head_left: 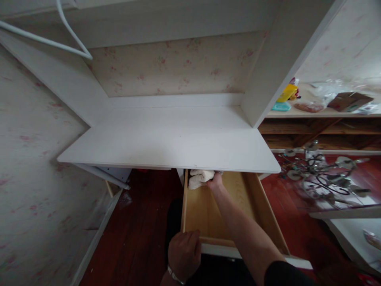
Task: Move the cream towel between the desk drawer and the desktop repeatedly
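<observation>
A light wooden drawer (262,206) stands pulled out from under a white desk top (166,139). My right hand (214,182) reaches deep into the drawer, under the desk's front edge, its fingers closed on a whitish cloth (199,177) at the drawer's back. My left hand (184,254) grips the drawer's front panel at its left corner, fingers curled over the edge. A bracelet sits on my left wrist.
A white upright panel (279,59) bounds the desk on the right. Beyond it a wooden shelf (321,113) carries boxes and bags. A metal chandelier (321,174) lies on the red floor at right. A white cable (44,41) hangs at top left.
</observation>
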Available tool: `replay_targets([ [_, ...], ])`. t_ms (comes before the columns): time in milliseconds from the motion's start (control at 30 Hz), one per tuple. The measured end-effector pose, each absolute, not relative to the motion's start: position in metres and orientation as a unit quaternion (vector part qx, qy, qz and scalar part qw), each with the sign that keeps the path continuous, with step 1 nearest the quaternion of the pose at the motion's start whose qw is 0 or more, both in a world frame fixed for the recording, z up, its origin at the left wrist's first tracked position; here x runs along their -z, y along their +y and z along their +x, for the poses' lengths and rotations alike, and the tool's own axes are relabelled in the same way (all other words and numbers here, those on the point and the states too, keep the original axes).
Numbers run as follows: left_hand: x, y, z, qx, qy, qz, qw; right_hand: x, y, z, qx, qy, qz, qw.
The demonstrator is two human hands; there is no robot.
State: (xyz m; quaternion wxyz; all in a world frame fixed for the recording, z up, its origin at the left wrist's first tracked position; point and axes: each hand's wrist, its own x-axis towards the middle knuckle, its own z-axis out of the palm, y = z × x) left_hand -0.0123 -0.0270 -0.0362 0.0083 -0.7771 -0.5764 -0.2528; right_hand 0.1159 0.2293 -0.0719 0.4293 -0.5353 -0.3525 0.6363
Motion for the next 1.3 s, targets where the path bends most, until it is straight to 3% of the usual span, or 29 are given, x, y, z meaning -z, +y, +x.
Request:
replay_targets([
  [200, 0.037, -0.026, -0.013, 0.249, -0.568, -0.784, -0.004, 0.075, 0.227, 0.212, -0.605, -0.179, -0.548, 0.549],
  [367, 0.035, -0.024, -0.013, 0.247, -0.564, -0.788, -0.015, 0.070, 0.215, 0.257, -0.549, -0.185, -0.628, 0.520],
  [700, 0.038, -0.026, -0.013, 0.234, -0.568, -0.788, -0.019, 0.059, 0.168, 0.163, -0.546, -0.365, -0.661, 0.363],
  [800, 0.038, -0.028, -0.013, 0.235, -0.573, -0.785, -0.016, 0.035, 0.152, 0.144, -0.421, -0.631, -0.599, 0.257],
  [867, 0.039, -0.029, -0.012, 0.236, -0.575, -0.783, -0.016, 0.023, 0.142, 0.136, -0.261, -0.841, -0.456, 0.130],
  [933, 0.040, -0.030, -0.012, 0.234, -0.576, -0.783, -0.018, 0.020, 0.132, 0.132, -0.136, -0.935, -0.326, 0.034],
  [1133, 0.039, -0.030, -0.013, 0.213, -0.584, -0.783, -0.025, 0.063, 0.119, 0.149, -0.044, -0.947, -0.312, -0.070],
  [1300, 0.040, -0.029, -0.013, 0.218, -0.584, -0.781, -0.040, 0.082, 0.118, 0.182, -0.063, -0.904, -0.419, -0.064],
])
